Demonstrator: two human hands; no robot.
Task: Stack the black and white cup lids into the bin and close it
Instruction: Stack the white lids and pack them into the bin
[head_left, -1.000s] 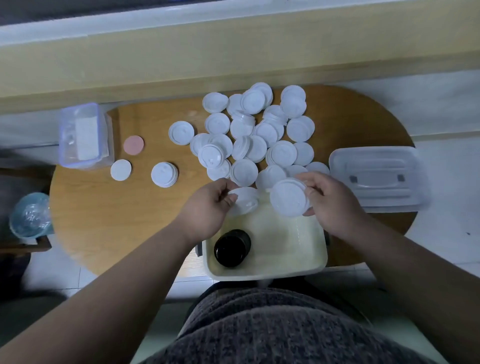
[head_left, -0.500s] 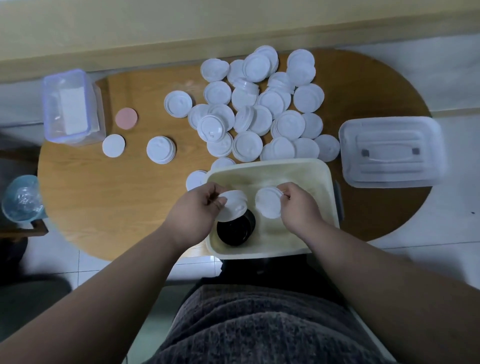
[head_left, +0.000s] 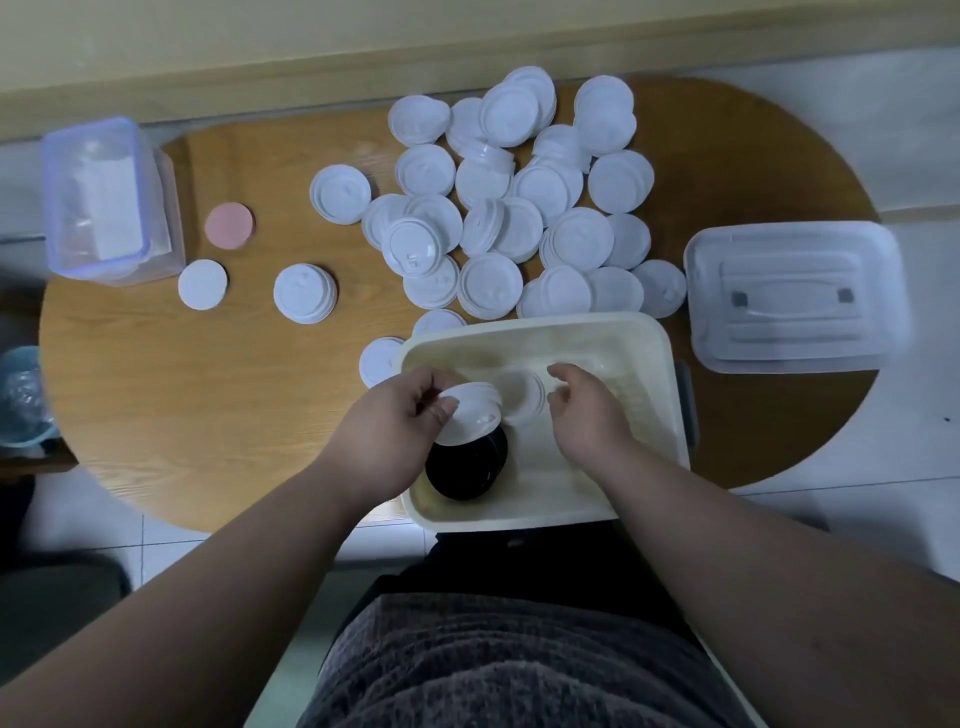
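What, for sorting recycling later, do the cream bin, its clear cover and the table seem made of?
Bin: opaque cream plastic, it seems; smooth moulded walls, rounded corners, faint sheen. Cover: clear, slightly frosted plastic; moulded ridges and a handle recess. Table: wood or wood-look laminate; grain lines show, but which one cannot be told.

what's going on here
A person is packing cup lids into a cream bin. The left hand holds a white lid above the black lids stacked in the bin; the right hand hovers, holding nothing, beside another white lid inside. Most white lids lie on the table, and the bin's cover sits aside.
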